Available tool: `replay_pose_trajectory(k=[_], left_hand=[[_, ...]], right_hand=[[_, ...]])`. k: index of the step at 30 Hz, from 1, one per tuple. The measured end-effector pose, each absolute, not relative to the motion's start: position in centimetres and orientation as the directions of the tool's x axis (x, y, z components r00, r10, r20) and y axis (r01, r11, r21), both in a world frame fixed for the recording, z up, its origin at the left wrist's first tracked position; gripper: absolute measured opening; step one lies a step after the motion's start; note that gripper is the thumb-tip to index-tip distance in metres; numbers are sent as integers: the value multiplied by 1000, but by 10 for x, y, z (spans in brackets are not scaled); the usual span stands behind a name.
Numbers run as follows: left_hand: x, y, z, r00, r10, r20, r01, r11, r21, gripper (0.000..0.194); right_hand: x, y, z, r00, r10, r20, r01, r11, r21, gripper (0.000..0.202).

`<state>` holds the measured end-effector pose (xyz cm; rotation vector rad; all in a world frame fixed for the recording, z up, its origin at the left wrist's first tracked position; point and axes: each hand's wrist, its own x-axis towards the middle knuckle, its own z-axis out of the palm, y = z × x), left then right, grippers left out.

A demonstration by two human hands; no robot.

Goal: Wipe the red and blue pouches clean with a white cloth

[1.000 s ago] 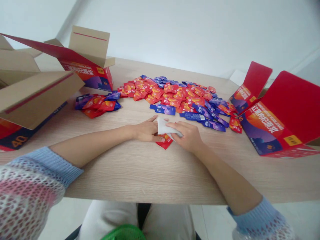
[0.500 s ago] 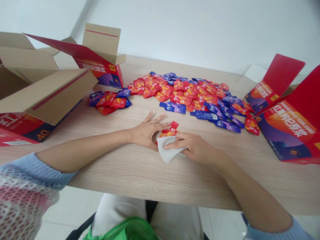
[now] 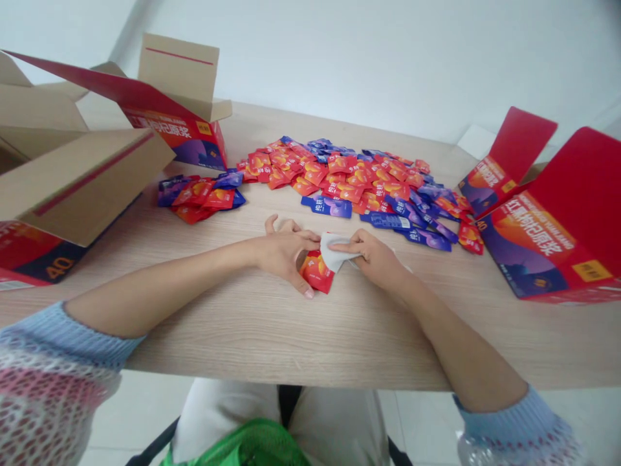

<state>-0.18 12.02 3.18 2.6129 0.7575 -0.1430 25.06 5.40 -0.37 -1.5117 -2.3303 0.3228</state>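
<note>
A red sachet (image 3: 317,272) with orange print lies flat on the table in front of me. My left hand (image 3: 287,254) holds it from the left, the thumb at its lower edge and the forefinger near its top, the other fingers spread on the table. In my right hand (image 3: 376,255) a folded white wipe (image 3: 333,251) is pinched, and it presses over the sachet's upper right part. The wipe hides that part of the sachet.
Behind my hands spreads a large pile of red and blue sachets (image 3: 344,175). A smaller pile (image 3: 201,196) lies to the left. Open cartons stand on both sides: a near left one (image 3: 87,181), a far left one (image 3: 194,139), and two at the right (image 3: 543,246).
My right hand has moved the wipe up over the sachet, from its lower part to its top. The lower part of the sachet now shows. The view has shifted slightly.
</note>
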Motion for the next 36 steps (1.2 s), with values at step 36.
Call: replay_pose_trajectory(k=[36], left_hand=[[1,118,-1,834,542,-99,529,-737,420,127]], right_hand=[[214,40,-2,-571,765,297,787,614,-69,44]])
